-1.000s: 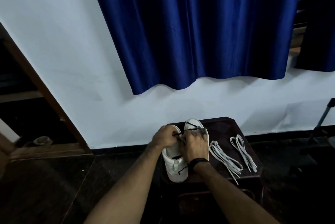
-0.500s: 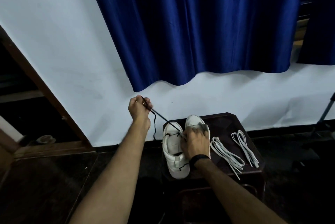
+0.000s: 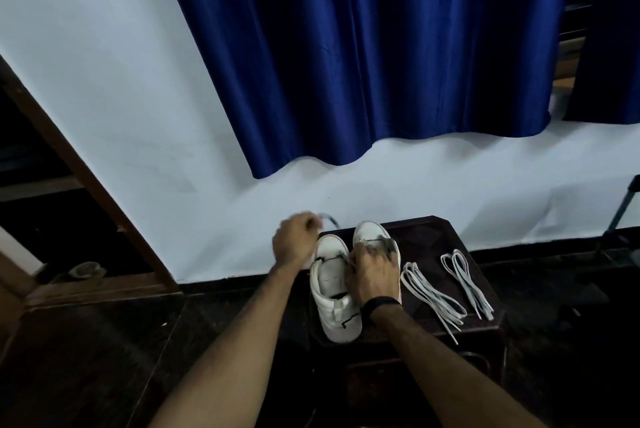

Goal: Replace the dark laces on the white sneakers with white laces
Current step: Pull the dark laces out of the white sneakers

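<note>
Blue curtain (image 3: pixel 363 53) fills the upper centre. Dark wooden stool (image 3: pixel 450 237), lower centre, bears two white sneakers (image 3: pixel 332 289) side by side and two white lace bundles (image 3: pixel 433 296) to their right. Right hand (image 3: pixel 374 271) grips the sneakers; left hand (image 3: pixel 294 244), blurred, pinches the dark lace (image 3: pixel 329 219).

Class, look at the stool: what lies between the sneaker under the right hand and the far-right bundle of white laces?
In the head view, another bundle of white laces lies between them on the stool.
</note>
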A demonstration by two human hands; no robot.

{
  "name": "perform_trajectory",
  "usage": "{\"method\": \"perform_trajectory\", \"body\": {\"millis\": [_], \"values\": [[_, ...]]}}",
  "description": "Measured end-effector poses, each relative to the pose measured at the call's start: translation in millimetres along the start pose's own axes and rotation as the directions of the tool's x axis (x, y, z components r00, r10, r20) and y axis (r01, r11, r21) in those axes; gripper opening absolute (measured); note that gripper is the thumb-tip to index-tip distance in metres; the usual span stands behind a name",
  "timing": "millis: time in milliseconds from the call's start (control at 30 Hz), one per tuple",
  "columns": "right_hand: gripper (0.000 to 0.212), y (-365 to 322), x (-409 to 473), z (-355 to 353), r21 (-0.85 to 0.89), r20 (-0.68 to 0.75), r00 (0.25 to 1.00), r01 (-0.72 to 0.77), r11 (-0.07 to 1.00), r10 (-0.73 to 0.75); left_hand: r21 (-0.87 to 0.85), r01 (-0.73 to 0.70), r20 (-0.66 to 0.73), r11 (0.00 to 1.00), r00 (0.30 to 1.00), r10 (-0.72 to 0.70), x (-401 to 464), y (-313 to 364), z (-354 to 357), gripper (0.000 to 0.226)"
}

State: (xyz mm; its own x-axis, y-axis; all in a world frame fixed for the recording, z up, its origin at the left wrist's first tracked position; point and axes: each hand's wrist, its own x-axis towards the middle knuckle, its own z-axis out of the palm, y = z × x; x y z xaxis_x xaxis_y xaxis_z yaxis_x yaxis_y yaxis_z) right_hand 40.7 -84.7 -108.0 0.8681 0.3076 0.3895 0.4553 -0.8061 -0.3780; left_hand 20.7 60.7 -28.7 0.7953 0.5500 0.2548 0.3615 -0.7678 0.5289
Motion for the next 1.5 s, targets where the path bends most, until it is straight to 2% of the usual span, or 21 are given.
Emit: {"method": "perform_trajectory", "body": {"millis": [67,100,200,333,400,467,567,700,767,833,900,933,1000,1133,1167,1200,1267,1300,1333,1400,1500], "values": [[0.015,-0.2,0.0,-1.7,-0.005,-0.024,1.000,0.011,1.000,-0.011,-0.313,0.136,-0.176,0.940,0.964,-0.198,10.2,4.9,-20.5,0.021],[0.014,0.2,-0.2,-2.8,-0.011,-0.027,1.000,0.010,1.000,-0.011,-0.339,0.167,-0.189,0.926,0.952,-0.240,14.5,5.5,-28.7,0.021],[0.017,-4.4,-0.8,-4.8,-0.069,-0.037,0.999,0.030,0.997,-0.033,-0.067,0.256,-0.085,0.964,0.962,-0.261,13.3,-2.8,-34.6,0.027],[0.024,-14.2,8.4,-8.4,-0.219,-0.006,0.978,0.203,0.955,-0.209,0.096,0.299,0.072,0.950,0.949,-0.306,-9.4,-27.6,-7.0,0.061],[0.021,-19.7,17.7,-13.1,-0.271,0.073,0.946,0.325,0.906,-0.317,0.103,0.271,0.029,0.957,0.961,-0.276,-27.4,-34.3,12.3,0.049],[0.018,-27.5,25.0,-16.1,-0.262,0.187,0.907,0.416,0.871,-0.377,-0.004,0.220,-0.037,0.976,0.975,-0.220,-45.1,-38.2,28.4,0.030],[0.028,-39.1,33.0,-14.9,-0.216,0.327,0.888,0.405,0.889,-0.325,-0.067,0.110,-0.168,0.992,0.978,-0.120,-65.3,-42.8,43.6,0.033],[0.031,-39.6,35.9,-14.3,-0.215,0.305,0.912,0.347,0.913,-0.275,-0.032,-0.021,-0.288,0.999,0.958,0.011,-74.8,-43.1,48.0,0.035],[0.032,-36.7,39.5,-13.6,-0.125,0.220,0.948,0.261,0.957,-0.230,0.008,-0.020,-0.330,1.000,0.944,0.022,-75.9,-41.5,48.5,0.030],[0.021,-32.6,49.1,-15.5,0.166,0.077,0.993,0.072,0.984,-0.086,0.071,-0.034,-0.314,0.997,0.948,0.054,-74.3,-38.0,49.4,0.033],[0.013,-29.9,61.8,-27.4,0.551,0.080,0.996,-0.084,0.830,0.047,0.142,-0.096,-0.238,0.985,0.963,0.128,-67.9,-37.1,49.8,0.034],[0.012,-29.9,68.4,-35.4,0.668,0.123,0.991,-0.114,0.736,0.041,0.157,-0.130,-0.166,0.979,0.974,0.156,-62.7,-35.0,47.5,0.038],[0.011,-35.0,77.0,-54.3,0.807,0.159,0.987,-0.114,0.580,-0.026,0.109,-0.161,-0.012,0.981,0.987,0.163,-51.5,-27.0,40.2,0.036],[0.010,-34.7,77.0,-60.6,0.913,0.179,0.981,-0.194,0.359,0.074,0.022,-0.048,0.060,0.999,0.997,0.047,-35.0,-18.7,37.9,0.025],[0.003,-29.8,71.6,-54.8,0.898,0.211,0.974,-0.227,0.377,0.085,-0.011,-0.021,0.056,1.000,0.998,0.021,-31.1,-20.5,37.8,0.026],[0.008,-23.1,64.3,-48.3,0.835,0.251,0.965,-0.254,0.488,0.074,-0.061,0.003,0.036,0.998,0.999,-0.001,-27.5,-20.9,36.0,0.027],[0.034,-8.6,46.5,-33.1,0.510,0.344,0.938,-0.148,0.847,-0.043,-0.192,0.046,-0.018,0.980,0.999,-0.051,-18.8,-18.8,30.6,0.031],[0.043,-4.5,39.3,-27.1,0.343,0.376,0.920,-0.029,0.939,-0.109,-0.274,0.052,-0.040,0.960,0.997,-0.066,-14.1,-13.3,25.5,0.031],[0.049,-2.9,35.1,-22.3,0.262,0.390,0.909,0.045,0.964,-0.148,-0.362,0.041,-0.058,0.931,0.996,-0.067,-10.4,-4.0,17.8,0.029],[0.052,-6.5,34.0,-16.6,0.286,0.385,0.910,0.040,0.957,-0.153,-0.555,0.034,-0.030,0.831,0.998,-0.060,-4.0,17.5,0.3,0.027],[0.031,-15.5,41.2,-14.1,0.381,0.349,0.927,-0.005,0.925,-0.138,-0.826,0.036,0.046,0.563,0.999,0.004,-1.0,47.6,-23.5,0.027]]}}
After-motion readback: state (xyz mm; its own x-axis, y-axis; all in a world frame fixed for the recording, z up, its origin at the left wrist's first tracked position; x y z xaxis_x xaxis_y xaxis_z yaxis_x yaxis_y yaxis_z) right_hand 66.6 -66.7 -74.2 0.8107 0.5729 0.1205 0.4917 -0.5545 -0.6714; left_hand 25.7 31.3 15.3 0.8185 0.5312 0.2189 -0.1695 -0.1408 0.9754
